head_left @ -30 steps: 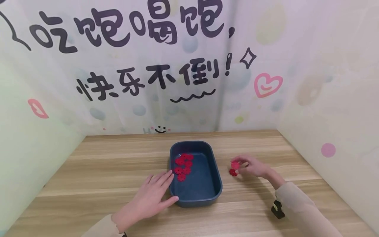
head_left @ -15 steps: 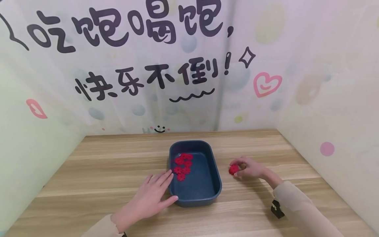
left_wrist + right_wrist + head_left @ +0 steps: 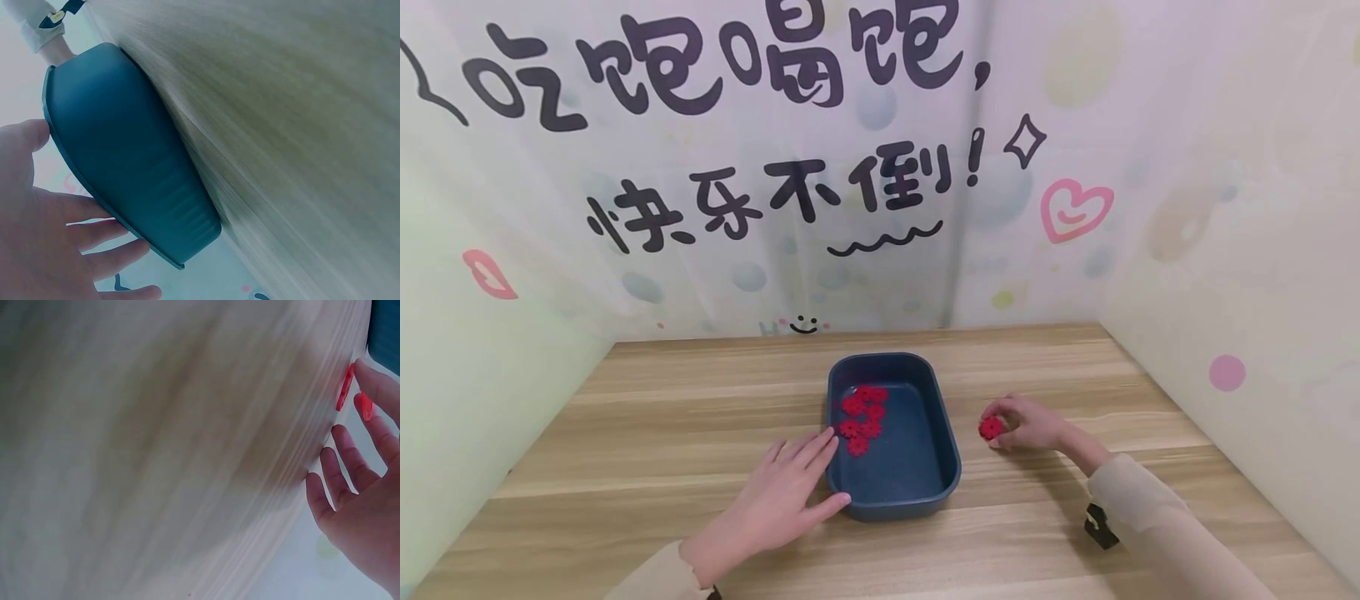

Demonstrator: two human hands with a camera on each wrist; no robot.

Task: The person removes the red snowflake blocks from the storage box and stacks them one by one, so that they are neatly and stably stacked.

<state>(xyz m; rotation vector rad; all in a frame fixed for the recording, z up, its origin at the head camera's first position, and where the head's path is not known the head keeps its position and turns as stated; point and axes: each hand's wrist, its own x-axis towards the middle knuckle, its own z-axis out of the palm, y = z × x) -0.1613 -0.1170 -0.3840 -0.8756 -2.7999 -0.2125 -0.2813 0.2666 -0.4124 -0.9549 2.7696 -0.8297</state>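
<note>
A dark blue rectangular tray (image 3: 917, 450) stands on the table, several red flower-shaped discs (image 3: 871, 428) lying along its left side. My left hand (image 3: 778, 493) rests at the tray's left rim with fingers straight; the left wrist view shows its thumb and fingertips along that rim (image 3: 83, 177). To the right of the tray, my right hand (image 3: 1030, 423) pinches a red flower-shaped disc (image 3: 367, 407) between thumb and index finger. A second red disc (image 3: 345, 387) is low at the tabletop beside the thumb. From the head view the two overlap as one red flower (image 3: 991, 428).
The wood-grain table (image 3: 700, 400) runs back to a white printed curtain (image 3: 737, 275) with black lettering. Pale side walls (image 3: 1240, 292) bound it left and right. A black wrist strap piece (image 3: 1100, 527) hangs below the right sleeve.
My right hand has lowered slightly, bringing its disc from just above and behind the table disc to overlap it. The left hand and tray keep their places.
</note>
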